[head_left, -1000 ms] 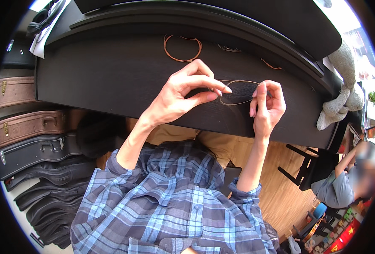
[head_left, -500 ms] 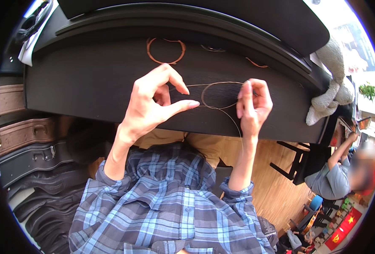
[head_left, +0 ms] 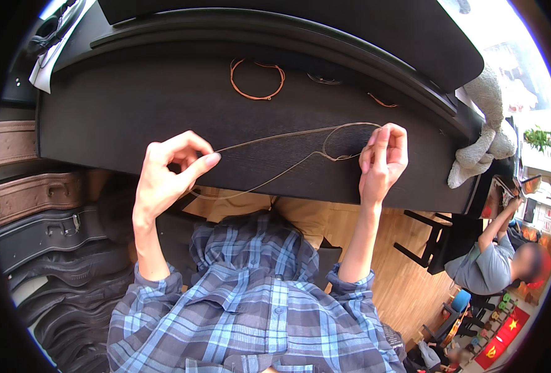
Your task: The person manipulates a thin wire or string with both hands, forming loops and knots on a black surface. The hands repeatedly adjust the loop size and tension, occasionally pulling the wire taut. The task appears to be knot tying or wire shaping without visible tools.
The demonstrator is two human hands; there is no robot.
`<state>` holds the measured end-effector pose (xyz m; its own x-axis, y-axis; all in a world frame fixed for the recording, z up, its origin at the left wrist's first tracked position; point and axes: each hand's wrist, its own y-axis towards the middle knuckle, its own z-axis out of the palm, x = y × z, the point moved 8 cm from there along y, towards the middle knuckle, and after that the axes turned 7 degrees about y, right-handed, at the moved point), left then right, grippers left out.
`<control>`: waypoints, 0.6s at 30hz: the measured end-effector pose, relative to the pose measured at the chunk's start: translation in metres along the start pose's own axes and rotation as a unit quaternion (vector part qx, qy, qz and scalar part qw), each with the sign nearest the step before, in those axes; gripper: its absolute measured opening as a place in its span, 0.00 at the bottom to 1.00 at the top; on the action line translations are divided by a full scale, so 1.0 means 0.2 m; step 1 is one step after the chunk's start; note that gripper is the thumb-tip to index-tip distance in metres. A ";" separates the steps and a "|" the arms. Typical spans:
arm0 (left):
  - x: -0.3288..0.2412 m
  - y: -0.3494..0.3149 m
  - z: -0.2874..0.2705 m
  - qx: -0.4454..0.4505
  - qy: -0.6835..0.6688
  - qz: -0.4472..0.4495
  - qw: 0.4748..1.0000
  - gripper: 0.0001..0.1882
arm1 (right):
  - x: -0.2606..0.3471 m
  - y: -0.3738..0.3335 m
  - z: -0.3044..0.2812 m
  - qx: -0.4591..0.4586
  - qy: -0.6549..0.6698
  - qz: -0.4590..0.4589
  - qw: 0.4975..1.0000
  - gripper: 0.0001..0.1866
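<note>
A thin, brassy guitar string (head_left: 281, 135) spans the space above the black surface between my hands. My left hand (head_left: 165, 177) is at the left, thumb and forefinger pinched on the string. My right hand (head_left: 384, 163) grips it at the right, where part of it curls into a loop beside the fingers. A slack length sags from the loop toward my left hand, past the surface's near edge. Farther back lie a copper-coloured coiled string (head_left: 270, 98), a small silvery coil (head_left: 324, 81) and a short copper-coloured piece (head_left: 382, 102).
The black piano-like surface (head_left: 101, 118) has a raised ledge behind it. A grey plush toy (head_left: 499, 140) sits at its right end. Instrument cases (head_left: 36, 199) stack at the left. A co-worker in a grey shirt (head_left: 486, 264) sits at the right, above the wooden floor.
My left hand has moved left and closed on the string, drawing a longer length out of the loop. My right hand has shifted slightly right, still holding it.
</note>
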<state>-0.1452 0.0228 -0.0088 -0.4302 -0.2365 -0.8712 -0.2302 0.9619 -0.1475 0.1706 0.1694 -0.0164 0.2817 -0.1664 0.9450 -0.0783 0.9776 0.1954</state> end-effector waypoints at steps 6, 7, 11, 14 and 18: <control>0.05 -0.08 -0.09 -0.033 -0.003 0.011 0.999 0.09 | -0.01 -0.01 -0.05 -0.002 -0.060 0.017 0.998 0.04; 0.05 -0.09 -0.10 -0.041 0.000 0.016 0.999 0.11 | -0.01 -0.01 -0.05 0.003 -0.076 0.021 0.997 0.05; 0.06 -0.12 -0.10 -0.028 0.024 0.014 0.999 0.12 | -0.01 0.00 -0.09 -0.002 -0.098 0.011 0.995 0.06; 0.00 -0.11 -0.14 -0.106 0.085 0.069 0.988 0.12 | 0.00 0.01 -0.17 -0.038 -0.059 0.011 0.998 0.07; -0.06 -0.13 -0.12 -0.112 0.096 0.065 0.987 0.14 | 0.00 0.03 -0.20 -0.034 -0.080 0.021 0.996 0.05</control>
<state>-0.1561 -0.0026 0.0164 -0.6219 -0.1557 -0.7675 -0.3403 0.9364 0.0858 0.2092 0.1798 -0.0259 0.1229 -0.1388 0.9827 -0.0199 0.9896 0.1423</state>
